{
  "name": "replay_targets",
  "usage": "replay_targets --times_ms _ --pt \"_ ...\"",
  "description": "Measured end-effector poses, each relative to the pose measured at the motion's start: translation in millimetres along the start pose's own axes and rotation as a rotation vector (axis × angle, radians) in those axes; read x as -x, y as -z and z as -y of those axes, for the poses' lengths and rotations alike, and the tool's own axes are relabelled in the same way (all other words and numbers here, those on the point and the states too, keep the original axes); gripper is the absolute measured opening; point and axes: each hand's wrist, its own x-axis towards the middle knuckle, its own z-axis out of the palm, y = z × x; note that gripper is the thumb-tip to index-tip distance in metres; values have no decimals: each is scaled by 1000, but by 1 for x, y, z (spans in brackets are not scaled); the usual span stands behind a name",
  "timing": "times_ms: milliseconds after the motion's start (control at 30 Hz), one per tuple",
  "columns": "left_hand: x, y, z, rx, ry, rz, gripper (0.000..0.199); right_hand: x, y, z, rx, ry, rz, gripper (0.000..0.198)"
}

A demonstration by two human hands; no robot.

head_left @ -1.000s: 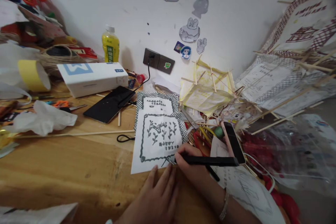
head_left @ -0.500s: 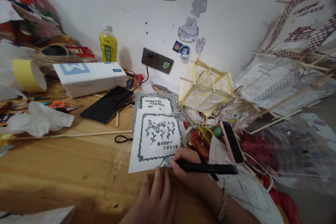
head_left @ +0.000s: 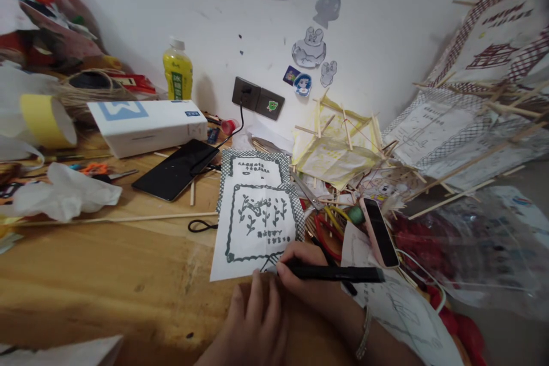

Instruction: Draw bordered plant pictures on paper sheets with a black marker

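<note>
A white paper sheet (head_left: 253,246) lies on the wooden table, with dark drawn leafy branches, small lettering, a wavy frame and a cross-hatched border. My right hand (head_left: 306,274) grips a black marker pen (head_left: 338,273), its tip at the sheet's near edge beside a few crossing strokes. My left hand (head_left: 255,314) rests with fingers stretched out, fingertips at the near edge of the paper. The pen's very tip is partly hidden by my right fingers.
A black tablet (head_left: 175,170) and a white box (head_left: 148,128) lie to the left, with a yellow drink bottle (head_left: 178,71) behind. At right are a pink-edged phone (head_left: 380,233), a yellow paper-and-stick frame (head_left: 337,148), scissors (head_left: 306,189) and more decorated paper panels (head_left: 429,126).
The pen and my right hand have shifted slightly left along the sheet's lower edge. My left hand stays in place.
</note>
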Motion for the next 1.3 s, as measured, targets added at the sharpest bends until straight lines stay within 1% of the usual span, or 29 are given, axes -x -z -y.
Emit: replay_targets --times_ms 200,400,700,833,967,1033,1167,1300 --pt "-2 4 2 -5 -2 2 51 -1 -2 0 23 -58 -77 14" --pt "-1 4 2 21 -6 36 51 0 -4 -2 50 -103 -114 14" --pt "-2 3 1 81 17 75 53 -2 -3 -1 17 -149 -157 16" --pt "-2 4 2 84 21 73 53 -2 -1 0 0 -125 -152 16" --pt "-3 5 1 77 29 94 52 0 0 -1 20 -85 -108 15" --pt "-3 5 1 65 24 82 52 1 0 -2 27 -79 -96 15" --pt "-2 3 1 53 0 59 53 1 -3 -5 21 -63 -107 15" --pt "-2 2 1 58 13 59 51 0 -4 -7 13 -76 -137 14"
